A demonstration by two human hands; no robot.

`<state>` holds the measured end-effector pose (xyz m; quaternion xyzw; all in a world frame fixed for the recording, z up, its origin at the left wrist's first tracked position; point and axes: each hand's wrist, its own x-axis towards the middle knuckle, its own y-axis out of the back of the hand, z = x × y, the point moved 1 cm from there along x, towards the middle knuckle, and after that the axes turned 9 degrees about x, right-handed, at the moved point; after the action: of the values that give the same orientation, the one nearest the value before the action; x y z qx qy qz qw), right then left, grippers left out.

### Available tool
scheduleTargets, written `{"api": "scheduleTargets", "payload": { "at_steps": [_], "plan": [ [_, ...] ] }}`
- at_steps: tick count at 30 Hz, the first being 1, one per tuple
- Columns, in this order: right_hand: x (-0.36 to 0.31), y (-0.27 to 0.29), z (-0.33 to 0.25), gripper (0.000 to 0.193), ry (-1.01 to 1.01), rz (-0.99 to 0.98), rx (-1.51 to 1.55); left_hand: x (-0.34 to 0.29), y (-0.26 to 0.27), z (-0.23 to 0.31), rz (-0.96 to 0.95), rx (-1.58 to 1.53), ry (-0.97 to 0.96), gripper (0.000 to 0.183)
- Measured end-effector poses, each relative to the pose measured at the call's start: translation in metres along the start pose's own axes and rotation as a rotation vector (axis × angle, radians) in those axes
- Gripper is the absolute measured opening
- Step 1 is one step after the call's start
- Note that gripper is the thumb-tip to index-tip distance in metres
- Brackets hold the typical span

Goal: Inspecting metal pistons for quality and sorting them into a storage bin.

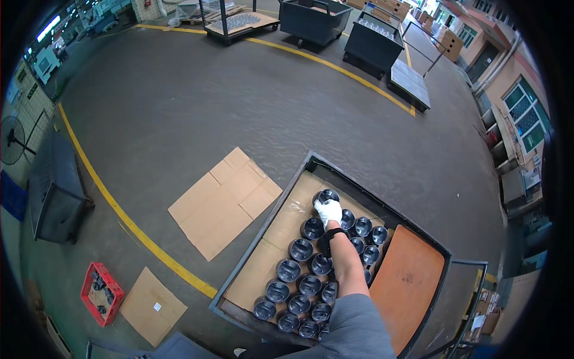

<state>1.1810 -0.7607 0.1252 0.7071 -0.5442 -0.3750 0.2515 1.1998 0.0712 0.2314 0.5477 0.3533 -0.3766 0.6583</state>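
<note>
My right hand (328, 212), in a white glove with a black band at the wrist, reaches to the far end of a dark-framed cart (236, 278). Its fingers are closed on the near side of a dark, glossy, cup-shaped part (328, 194). Several similar round parts (288, 270) stand in rows on cardboard (254, 263) lining the cart, nearer to me and to the right. My forearm and grey sleeve cover some of them. My left hand does not show.
An orange-brown board (409, 281) lies along the cart's right side. Left of the cart, flat cardboard (224, 200) and a red crate (101, 293) with small dark parts rest on the floor. Dark wheeled bins (314, 24) and a flat trolley (410, 84) stand beyond a yellow floor line.
</note>
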Motion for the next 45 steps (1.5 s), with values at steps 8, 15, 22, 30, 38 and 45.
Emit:
{"api": "scheduleTargets", "payload": {
  "at_steps": [8, 15, 22, 30, 38, 45],
  "plan": [
    [0.002, -0.025, 0.047, 0.045, -0.055, 0.011, -0.024, 0.02, 0.014, 0.006, -0.082, -0.459, 0.14, 0.039],
    [-0.005, -0.016, 0.052, 0.05, -0.076, -0.096, 0.068, 0.029, -0.001, 0.006, -0.103, -0.793, 0.2, 0.041],
    [-0.112, -0.028, -0.001, 0.041, 0.588, 0.089, -0.012, 0.029, -0.002, 0.0, -0.212, -0.94, 0.097, 0.058],
    [-0.299, -0.062, -0.111, 0.035, 0.965, -0.526, 0.262, 0.05, 0.022, 0.027, -0.146, -0.697, 0.171, 0.043],
    [-0.505, -0.162, -0.215, 0.028, 0.985, -1.2, 0.123, 0.053, 0.126, 0.041, -0.064, -1.064, -0.362, 0.023],
    [-0.599, -0.262, -0.235, 0.035, 0.862, -1.399, -0.216, 0.141, 0.184, -0.004, -0.017, -1.006, -0.547, 0.037]
  ]
}}
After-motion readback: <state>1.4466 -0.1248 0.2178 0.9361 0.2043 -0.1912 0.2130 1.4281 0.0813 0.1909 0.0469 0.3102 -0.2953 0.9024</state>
